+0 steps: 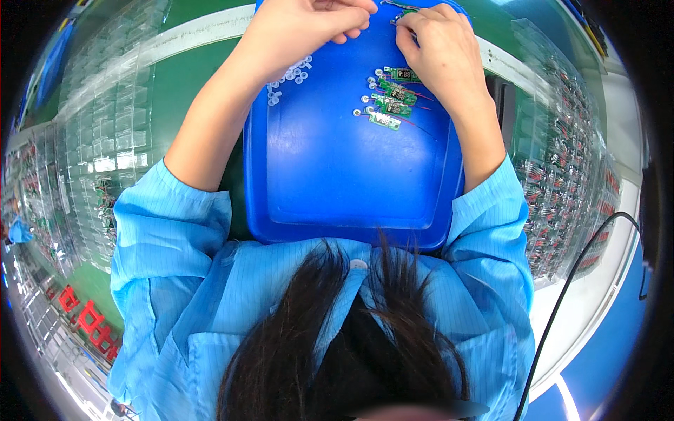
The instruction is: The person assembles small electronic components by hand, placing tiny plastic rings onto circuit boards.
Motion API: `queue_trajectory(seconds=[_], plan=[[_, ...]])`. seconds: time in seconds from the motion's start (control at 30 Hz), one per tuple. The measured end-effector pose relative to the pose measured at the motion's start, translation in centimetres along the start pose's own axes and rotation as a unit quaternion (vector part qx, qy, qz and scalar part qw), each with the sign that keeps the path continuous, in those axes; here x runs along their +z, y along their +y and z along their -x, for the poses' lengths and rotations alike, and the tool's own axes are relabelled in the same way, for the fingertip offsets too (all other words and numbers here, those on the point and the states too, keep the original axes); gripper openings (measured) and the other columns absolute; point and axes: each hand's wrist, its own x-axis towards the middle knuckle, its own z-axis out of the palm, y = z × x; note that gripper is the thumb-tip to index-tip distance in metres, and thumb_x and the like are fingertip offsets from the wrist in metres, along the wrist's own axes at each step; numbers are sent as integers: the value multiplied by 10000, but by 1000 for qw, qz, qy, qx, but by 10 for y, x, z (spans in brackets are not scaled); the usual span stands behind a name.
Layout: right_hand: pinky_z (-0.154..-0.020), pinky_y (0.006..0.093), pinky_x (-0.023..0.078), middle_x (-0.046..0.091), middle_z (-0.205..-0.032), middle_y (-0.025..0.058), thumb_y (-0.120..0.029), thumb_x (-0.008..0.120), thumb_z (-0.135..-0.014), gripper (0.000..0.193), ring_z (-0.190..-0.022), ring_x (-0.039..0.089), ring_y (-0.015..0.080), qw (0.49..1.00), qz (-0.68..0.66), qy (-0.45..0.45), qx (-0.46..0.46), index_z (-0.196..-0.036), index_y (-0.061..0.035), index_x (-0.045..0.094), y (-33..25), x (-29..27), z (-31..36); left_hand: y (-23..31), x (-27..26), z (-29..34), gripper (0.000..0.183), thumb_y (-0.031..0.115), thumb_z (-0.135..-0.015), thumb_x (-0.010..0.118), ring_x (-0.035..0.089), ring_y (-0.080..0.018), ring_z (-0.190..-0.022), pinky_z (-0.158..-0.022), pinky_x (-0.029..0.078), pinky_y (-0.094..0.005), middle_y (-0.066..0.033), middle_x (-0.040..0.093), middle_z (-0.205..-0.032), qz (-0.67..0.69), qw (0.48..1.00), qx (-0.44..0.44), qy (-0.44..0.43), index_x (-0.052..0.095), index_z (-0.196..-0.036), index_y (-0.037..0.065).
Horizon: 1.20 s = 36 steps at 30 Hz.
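Note:
My left hand (pixel 309 24) is over the far part of a blue tray (pixel 358 175), its fingers curled together in a pinch. Whatever they hold, if anything, is too small to make out. Across from it, my right hand (pixel 444 52) has its fingers bent around a small green circuit board (pixel 401 11) at the far edge of the view, mostly hidden by the fingertips. Below that hand, several green circuit boards (pixel 397 107) with small displays, round metal parts and thin red wires lie in a column. Small clear plastic pieces (pixel 298 72) are piled beside my left forearm.
Clear plastic trays (pixel 112 126) are stacked on the green mat to the left. More clear trays (pixel 562 182) filled with wired parts stand to the right. A black cable (pixel 562 302) curves along the right side. Red stools (pixel 88 319) show at the lower left.

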Motion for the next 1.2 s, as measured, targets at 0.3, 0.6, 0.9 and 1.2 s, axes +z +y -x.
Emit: queue_trajectory(seconds=[0.3, 0.6, 0.9, 1.2], plan=[[-646, 311, 522, 718, -773, 110, -60, 694, -894, 59, -720, 716, 213, 937, -340, 54, 61, -865, -11, 682, -32, -28, -12, -42, -18, -6, 172, 97, -989, 689, 722, -148, -827, -758, 597, -247, -110, 749, -982, 265, 931, 104, -229, 721, -1110, -21], [-886, 286, 541, 769, -1030, 91, -142, 689, -978, 213, -970, 719, 169, 974, -225, 18, -1, -1161, -36, 723, -9, -18, 2, 11, 4, 14, 165, 110, -954, 736, 687, -113, -738, -690, 559, -239, -67, 746, -875, -18, 999, -47, 12, 749, -1009, -46], [-896, 250, 517, 761, -1026, 87, -179, 655, -1018, 240, -966, 694, 135, 829, -515, -187, 111, -1143, 8, 737, 22, -8, -4, 18, 20, 20, 34, -3, -853, 707, 663, -254, -606, -585, 521, -339, -146, 668, -721, -309, 872, 367, 92, 727, -878, 6], [-802, 249, 528, 755, -920, 26, -102, 746, -903, 117, -855, 690, 104, 962, -248, -39, 112, -947, 6, 738, -17, -20, 4, 13, 22, 21, 110, 55, -947, 707, 649, -71, -685, -619, 521, -219, -37, 727, -785, -27, 998, -59, 21, 751, -943, -46]])
